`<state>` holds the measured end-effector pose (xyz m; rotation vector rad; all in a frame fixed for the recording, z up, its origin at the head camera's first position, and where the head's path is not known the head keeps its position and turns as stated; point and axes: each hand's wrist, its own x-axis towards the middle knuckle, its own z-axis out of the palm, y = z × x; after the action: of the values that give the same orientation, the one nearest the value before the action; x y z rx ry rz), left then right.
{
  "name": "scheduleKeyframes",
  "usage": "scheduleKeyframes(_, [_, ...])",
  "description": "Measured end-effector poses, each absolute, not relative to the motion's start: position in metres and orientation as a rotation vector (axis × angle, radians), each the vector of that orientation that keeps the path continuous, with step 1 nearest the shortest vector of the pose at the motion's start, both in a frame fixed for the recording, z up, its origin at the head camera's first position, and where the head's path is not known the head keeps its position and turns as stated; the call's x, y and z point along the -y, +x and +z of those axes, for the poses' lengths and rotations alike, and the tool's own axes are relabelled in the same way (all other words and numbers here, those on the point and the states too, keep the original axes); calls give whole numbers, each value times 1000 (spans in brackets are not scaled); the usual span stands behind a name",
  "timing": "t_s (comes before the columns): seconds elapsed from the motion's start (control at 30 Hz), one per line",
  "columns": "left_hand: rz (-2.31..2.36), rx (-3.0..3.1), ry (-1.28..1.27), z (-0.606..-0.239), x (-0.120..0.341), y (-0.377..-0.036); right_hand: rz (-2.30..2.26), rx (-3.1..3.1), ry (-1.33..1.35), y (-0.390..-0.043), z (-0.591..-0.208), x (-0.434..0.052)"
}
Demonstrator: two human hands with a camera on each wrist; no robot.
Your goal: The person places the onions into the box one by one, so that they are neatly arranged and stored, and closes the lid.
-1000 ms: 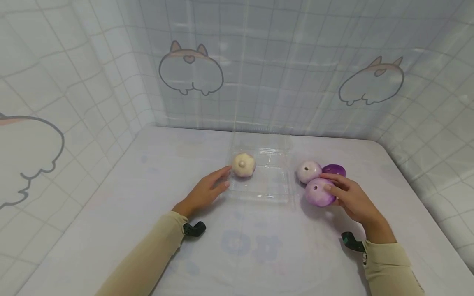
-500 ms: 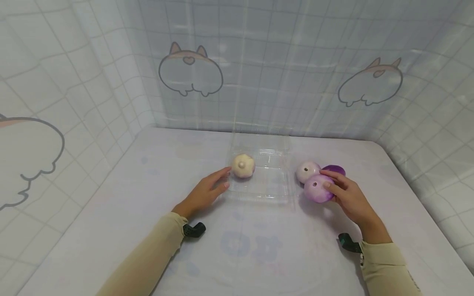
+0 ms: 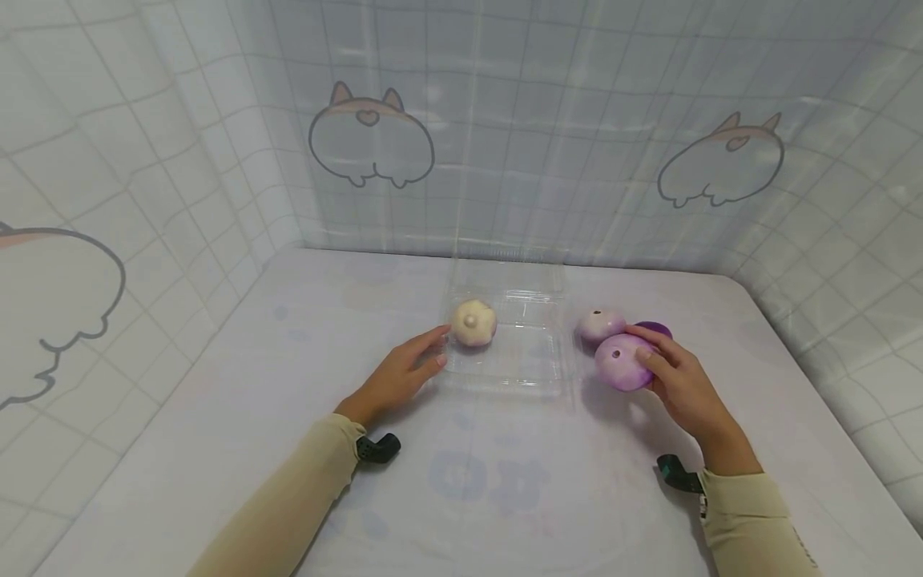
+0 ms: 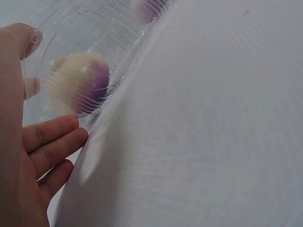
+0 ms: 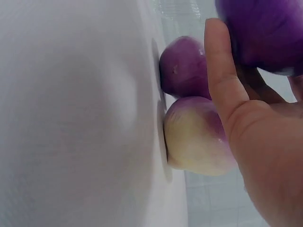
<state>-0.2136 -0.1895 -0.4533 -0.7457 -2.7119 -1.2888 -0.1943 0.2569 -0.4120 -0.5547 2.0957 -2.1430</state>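
Right hand (image 3: pixel 681 385) curled round a purple-and-white turnip (image 3: pixel 623 362), lifted just off the bench (image 3: pixel 288 385), near the right edge and past mid-depth. Thumb (image 5: pixel 222 85) seen along the turnip's side in the right wrist view; fingers wrapped behind it.

Two more turnips on the bench just behind the held one, toward the far edge: a pale lilac turnip (image 3: pixel 602 324) and a dark purple turnip (image 3: pixel 652 328), partly hidden by the fingers. Right wrist view shows both sitting on the bench surface, touching each other: pale one (image 5: pixel 194 142), dark one (image 5: pixel 184 68).

Left hand (image 3: pixel 400 373) flat and relaxed, fingers straight, fingertips (image 4: pixel 57 132) against the left wall of a clear plastic clamshell box (image 3: pixel 519 373). Box open, at mid-bench toward the far edge, lid standing up behind it. One cream-and-purple turnip (image 3: pixel 473 322) inside the box, in its far left corner; seen through the ribbed wall in the left wrist view (image 4: pixel 78 90).

Held turnip outside the box, just beside its right wall, not touching it as far as can be told.

Bench cover white with faint blue printed marks (image 3: pixel 497 473) near the front edge, too blurred to read. No legible brand or label on box or turnips. Backdrop: grid-pattern cloth with cartoon corgi rear drawings (image 3: pixel 371 136).
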Motion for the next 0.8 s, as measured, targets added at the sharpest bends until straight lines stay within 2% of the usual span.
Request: scheduleKeyframes(0.8, [-1309, 2680, -759, -456, 190, -215, -2387, -1800, -550, -206, -396, -232])
